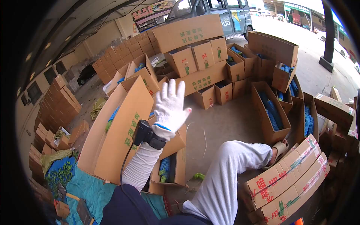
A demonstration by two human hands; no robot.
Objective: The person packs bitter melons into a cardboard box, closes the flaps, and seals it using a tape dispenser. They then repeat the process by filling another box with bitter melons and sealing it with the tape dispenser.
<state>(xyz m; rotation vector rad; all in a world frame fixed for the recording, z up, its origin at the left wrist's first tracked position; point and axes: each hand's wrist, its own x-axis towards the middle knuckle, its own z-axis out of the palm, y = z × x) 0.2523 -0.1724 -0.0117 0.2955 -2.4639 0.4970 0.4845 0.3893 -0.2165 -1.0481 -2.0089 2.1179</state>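
My left hand (170,105), in a white knitted glove, is raised with its fingers spread and its back towards me. Nothing is in it. A black device on a strap (148,135) sits around the wrist, over a white sleeve, with a cable running down. Behind and below the hand stands an open cardboard carton (122,131) with green printing. Under the forearm another open carton (178,165) holds a green item in blue mesh netting (164,168). My right hand is out of view.
Several open cartons (272,112) with blue-netted contents ring the floor. Closed, taped cartons (288,180) lie at my lower right, near my foot. A turquoise cloth (90,187) and a heap of green produce (62,172) lie left. A van (228,18) stands behind.
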